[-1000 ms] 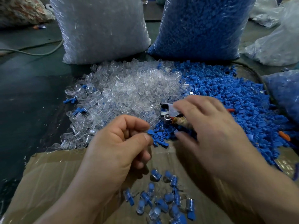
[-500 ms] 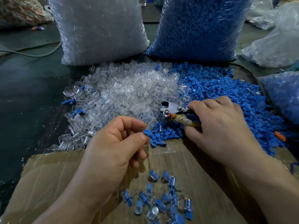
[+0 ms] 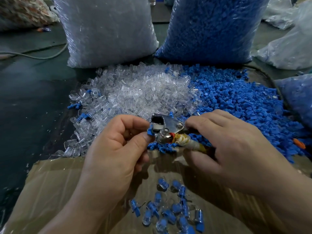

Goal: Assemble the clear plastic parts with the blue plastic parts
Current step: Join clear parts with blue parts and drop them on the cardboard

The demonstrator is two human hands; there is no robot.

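Left hand: thumb and forefinger pinch a single blue plastic part and hold it against the head of a metal hand tool. Right hand: fingers curled round the tool's tape-wrapped handle, gripping it.

The part is judged small, very light and rigid, with a ribbed stem and a broader flat end. The flat end is the sensible place to take it, leaving the stem free to enter a clear piece.

Just beyond the hands lie a heap of clear plastic parts and, to its right and touching it, a heap of blue plastic parts. The clear parts look smooth, hard and thin-walled, so they are probably slippery and liable to crack under a heavy squeeze; a light grip on the sides suits them.

Assembled pieces lie on the cardboard below the hands. Behind the heaps stand a sack of clear parts and a sack of blue parts.
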